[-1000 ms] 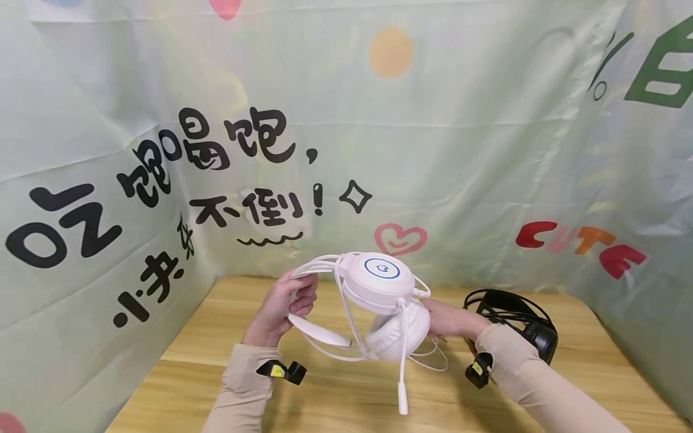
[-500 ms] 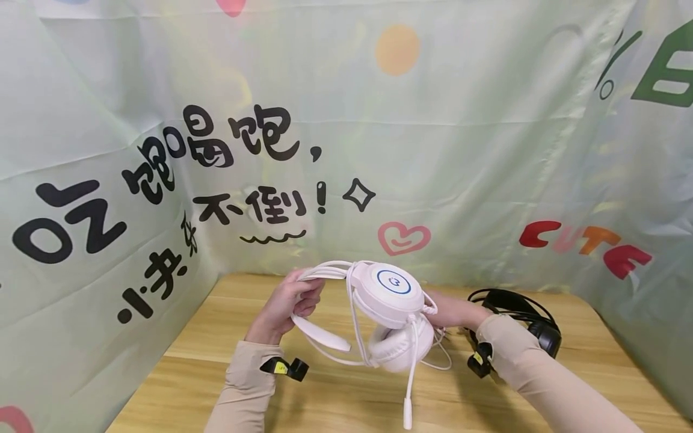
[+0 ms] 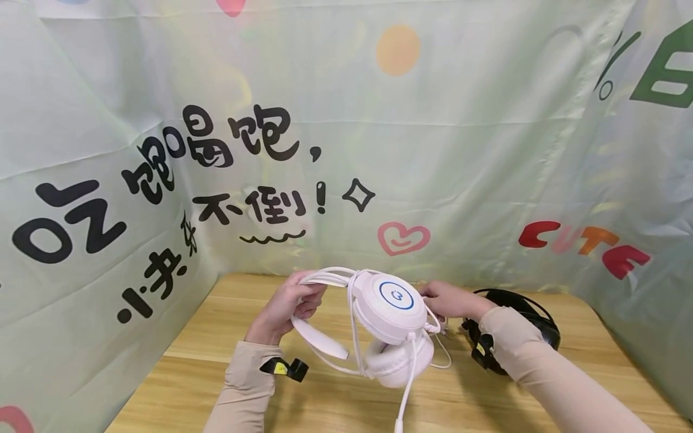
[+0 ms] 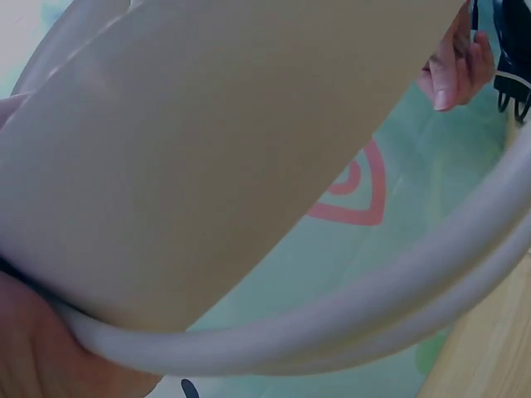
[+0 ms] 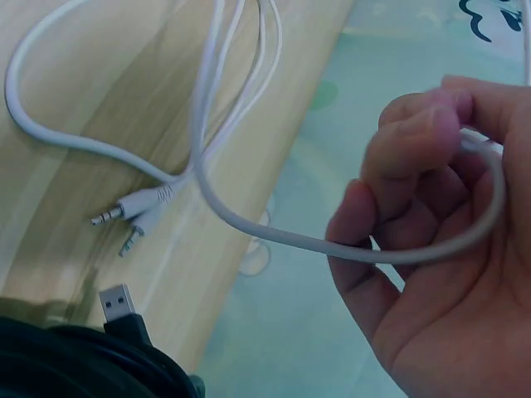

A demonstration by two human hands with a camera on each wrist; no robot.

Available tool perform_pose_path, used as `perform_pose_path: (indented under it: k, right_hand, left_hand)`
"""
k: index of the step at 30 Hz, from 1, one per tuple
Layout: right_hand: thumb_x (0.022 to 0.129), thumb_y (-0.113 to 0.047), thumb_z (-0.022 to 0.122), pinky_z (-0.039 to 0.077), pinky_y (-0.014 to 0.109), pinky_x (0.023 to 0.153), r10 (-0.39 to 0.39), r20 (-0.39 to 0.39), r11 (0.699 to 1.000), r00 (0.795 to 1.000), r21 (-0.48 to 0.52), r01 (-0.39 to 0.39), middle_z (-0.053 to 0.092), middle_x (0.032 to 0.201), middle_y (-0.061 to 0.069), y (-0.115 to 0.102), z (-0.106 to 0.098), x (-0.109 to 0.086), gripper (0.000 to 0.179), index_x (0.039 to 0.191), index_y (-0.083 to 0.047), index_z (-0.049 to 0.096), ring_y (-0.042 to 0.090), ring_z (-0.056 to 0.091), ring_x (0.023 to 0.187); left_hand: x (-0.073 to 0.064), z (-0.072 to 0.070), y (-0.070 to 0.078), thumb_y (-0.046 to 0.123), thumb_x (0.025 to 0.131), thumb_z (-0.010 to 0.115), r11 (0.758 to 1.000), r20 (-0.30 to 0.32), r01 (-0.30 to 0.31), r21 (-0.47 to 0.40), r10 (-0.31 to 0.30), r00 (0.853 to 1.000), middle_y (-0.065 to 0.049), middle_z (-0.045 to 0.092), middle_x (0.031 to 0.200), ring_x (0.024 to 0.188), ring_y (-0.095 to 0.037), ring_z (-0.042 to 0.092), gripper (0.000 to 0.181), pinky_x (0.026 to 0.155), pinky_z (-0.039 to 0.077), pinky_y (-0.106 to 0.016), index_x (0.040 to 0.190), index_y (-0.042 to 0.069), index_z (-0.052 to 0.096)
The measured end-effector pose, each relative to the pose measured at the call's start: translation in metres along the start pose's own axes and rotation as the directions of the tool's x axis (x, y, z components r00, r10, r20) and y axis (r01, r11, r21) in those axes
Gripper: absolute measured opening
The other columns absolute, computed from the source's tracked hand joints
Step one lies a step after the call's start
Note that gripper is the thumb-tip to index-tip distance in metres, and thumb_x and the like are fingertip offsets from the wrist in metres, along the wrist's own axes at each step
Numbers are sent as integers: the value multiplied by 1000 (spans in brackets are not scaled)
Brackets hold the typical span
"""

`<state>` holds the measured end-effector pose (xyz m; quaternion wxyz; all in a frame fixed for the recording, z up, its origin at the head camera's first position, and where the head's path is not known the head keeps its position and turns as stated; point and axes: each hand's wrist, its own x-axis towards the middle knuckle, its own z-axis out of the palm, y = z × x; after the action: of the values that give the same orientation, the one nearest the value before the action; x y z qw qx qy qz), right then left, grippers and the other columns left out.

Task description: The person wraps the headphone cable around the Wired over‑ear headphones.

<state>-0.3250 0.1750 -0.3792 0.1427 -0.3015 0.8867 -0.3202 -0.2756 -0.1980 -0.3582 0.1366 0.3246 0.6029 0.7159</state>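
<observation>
A white headset (image 3: 390, 310) is held up over the wooden table, its ear cup with a blue ring logo facing up. My left hand (image 3: 284, 307) grips the headband at the left; the band's broad white strip (image 4: 191, 149) fills much of the left wrist view. Behind the ear cups, my right hand (image 3: 452, 299) pinches the headset's white cable (image 5: 286, 239) between thumb and fingers, and a loop of it crosses the palm. The cable's two jack plugs (image 5: 143, 209) lie on the table. The microphone boom (image 3: 407, 385) hangs down in front.
Black headphones (image 3: 548, 332) lie on the table at the right, partly behind the right forearm. Their USB plug (image 5: 123, 308) points toward the white jack plugs. A printed curtain (image 3: 460, 150) encloses the back and sides of the wooden table (image 3: 325, 400).
The headset has dropped slightly and shifted right in my left hand. My right hand has come out from behind the ear cup, moving back and up with the cable.
</observation>
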Motion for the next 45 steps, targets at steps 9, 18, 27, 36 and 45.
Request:
perform_pose_path:
  k: [9, 18, 27, 36, 45]
  right_hand:
    - [112, -27, 56, 35, 25, 53, 26, -78, 998, 997, -62, -31, 40, 54, -9, 0, -10, 3, 39, 84, -5, 70, 6, 36, 48]
    - [111, -34, 59, 39, 25, 57, 26, -166, 983, 986, -175, -55, 45, 60, -8, -6, -16, 9, 43, 73, -15, 63, 7, 41, 54]
    - [112, -45, 54, 44, 30, 63, 69, -192, 962, 979, -248, -117, 50, 58, -6, -15, -22, 14, 52, 71, -16, 67, 10, 40, 53]
    - [108, -40, 64, 34, 27, 55, 26, -251, 953, 968, -285, -100, 36, 53, -10, -23, -33, 16, 54, 60, -21, 48, 8, 31, 50]
    - [105, -33, 69, 33, 28, 57, 16, -324, 940, 946, -317, -125, 35, 56, -9, -42, -52, 18, 52, 61, -20, 45, 10, 34, 54]
  left_hand:
    - [-1, 0, 1, 8, 107, 44, 1000, 36, 0, 24, -1, 999, 3, 30, 59, 46, -6, 26, 30, 41, 15, -25, 101, 19, 72]
    - [-1, 0, -1, 4, 103, 44, 1000, 72, 6, 24, -8, 997, 2, 27, 58, 46, -10, 22, 29, 40, 14, -26, 96, 18, 68]
    - [-2, 1, 3, 4, 103, 45, 999, 84, 5, 33, -8, 996, 2, 29, 58, 45, -10, 21, 31, 40, 14, -26, 101, 20, 72]
    - [-3, 0, 2, 2, 101, 47, 997, 73, 44, 64, -48, 996, 5, 31, 58, 45, -9, 22, 35, 41, 13, -27, 110, 22, 74]
    - [-3, 2, 3, 1, 100, 47, 986, 66, 85, 146, -95, 993, 9, 34, 59, 47, -5, 27, 35, 43, 21, -19, 110, 22, 73]
